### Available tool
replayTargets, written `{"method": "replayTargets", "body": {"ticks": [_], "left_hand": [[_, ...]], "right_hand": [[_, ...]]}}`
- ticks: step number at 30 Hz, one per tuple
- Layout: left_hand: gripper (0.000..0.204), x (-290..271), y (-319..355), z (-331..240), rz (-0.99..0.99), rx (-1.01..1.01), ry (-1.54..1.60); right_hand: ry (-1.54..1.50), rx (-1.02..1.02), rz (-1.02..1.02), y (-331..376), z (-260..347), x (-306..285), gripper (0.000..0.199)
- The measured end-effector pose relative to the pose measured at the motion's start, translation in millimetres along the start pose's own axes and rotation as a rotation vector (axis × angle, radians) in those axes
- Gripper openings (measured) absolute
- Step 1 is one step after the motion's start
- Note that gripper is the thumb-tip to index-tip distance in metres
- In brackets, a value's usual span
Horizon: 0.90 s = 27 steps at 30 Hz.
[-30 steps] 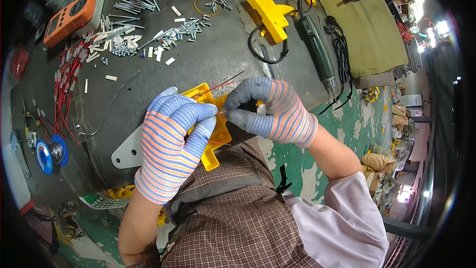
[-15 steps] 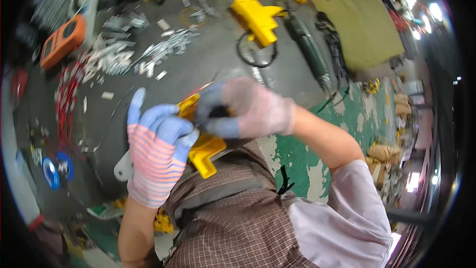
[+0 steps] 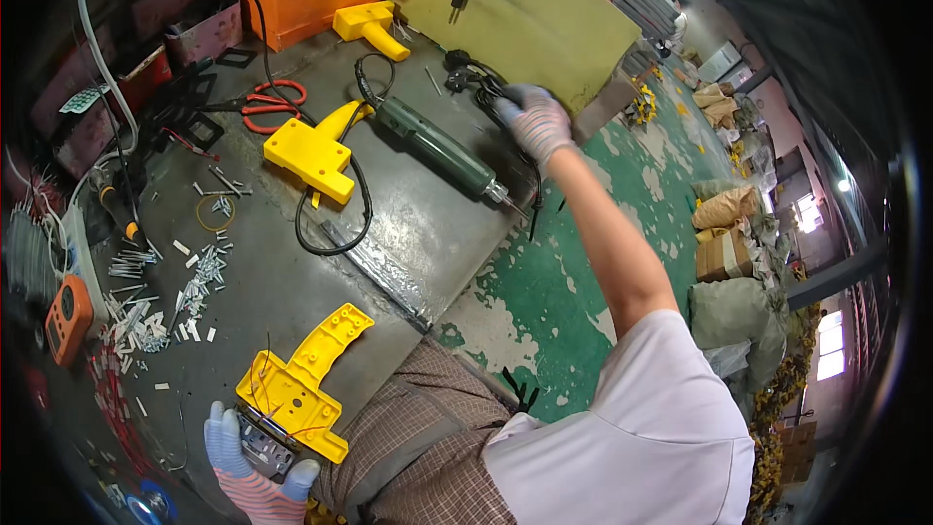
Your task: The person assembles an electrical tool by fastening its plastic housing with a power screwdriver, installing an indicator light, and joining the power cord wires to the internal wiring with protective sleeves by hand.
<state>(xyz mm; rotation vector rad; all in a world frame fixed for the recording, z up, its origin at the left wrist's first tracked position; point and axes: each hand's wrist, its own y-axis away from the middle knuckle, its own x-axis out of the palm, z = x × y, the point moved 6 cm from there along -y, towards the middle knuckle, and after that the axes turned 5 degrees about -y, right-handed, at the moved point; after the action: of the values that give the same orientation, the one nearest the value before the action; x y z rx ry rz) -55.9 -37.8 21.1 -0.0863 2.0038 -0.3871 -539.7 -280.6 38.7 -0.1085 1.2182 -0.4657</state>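
Both my hands wear knitted gloves with pink stripes and blue-grey fingers. At the lower left, my left hand [image 3: 255, 474] grips the end of a yellow plastic housing half [image 3: 299, 394], thumb on one side and fingers on the other. The shell lies with its hollow inside up, showing screw posts and thin wires. A slotted metal part [image 3: 267, 445] sits at its end, between my thumb and fingers. My right arm is stretched far out, and my right hand [image 3: 539, 124] is over a bundled black cord [image 3: 478, 78] at the table's right edge. Its fingers are slightly blurred and partly hidden.
A green electric screwdriver [image 3: 432, 146] lies left of my right hand. Beyond are a yellow housing [image 3: 311, 157], red-handled scissors [image 3: 274, 107] and an orange bin [image 3: 316, 5]. Loose screws [image 3: 204, 277], red wires [image 3: 115, 399] and an orange meter [image 3: 68, 319] lie left.
My right hand has left the yellow housing and swung out to the black cord. My left hand has lowered with the housing, which now shows its open inside. The view has turned toward the right.
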Motion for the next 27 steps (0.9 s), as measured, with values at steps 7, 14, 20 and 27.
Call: {"method": "replayTargets", "body": {"ticks": [7,14,20,27], "left_hand": [[0.092,17,37,43,-0.010,0.042,-0.155],[0.049,-48,10,-30,-0.216,-0.047,0.106],[0.084,34,-5,-172,0.921,-0.090,1.715],[0.036,8,-9,-75,-0.222,-0.407,1.561]], "right_hand": [[0.176,0.203,0.179,-35,-52,20,0.054],[-1.389,0.448,0.216,-18,43,-66,0.018],[-2.168,0.191,0.694,89,211,-75,0.033],[-1.544,0.263,1.009,194,204,9,0.045]]}}
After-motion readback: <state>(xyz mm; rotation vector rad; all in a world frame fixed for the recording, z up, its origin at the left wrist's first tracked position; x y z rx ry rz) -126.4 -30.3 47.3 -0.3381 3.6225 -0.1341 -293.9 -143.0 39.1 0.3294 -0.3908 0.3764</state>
